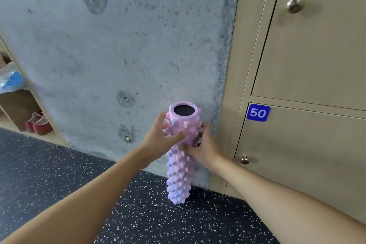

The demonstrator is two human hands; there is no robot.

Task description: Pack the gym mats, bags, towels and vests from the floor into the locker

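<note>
A pink and lilac knobbly foam roller (179,176) stands upright on the speckled dark floor (59,166), against the concrete wall. Its hollow dark top end faces up. My left hand (160,137) grips its upper part from the left, thumb across the front. My right hand (202,146) grips it from the right, just below. The beige locker doors (309,49) at the right are shut; the lower one carries a blue tag reading 50 (258,113).
A grey concrete wall (118,45) fills the middle. At the far left an open wooden shelf (17,103) holds red shoes (38,124) and a blue and clear plastic bag (10,80). Round metal knobs (295,4) sit on the locker doors.
</note>
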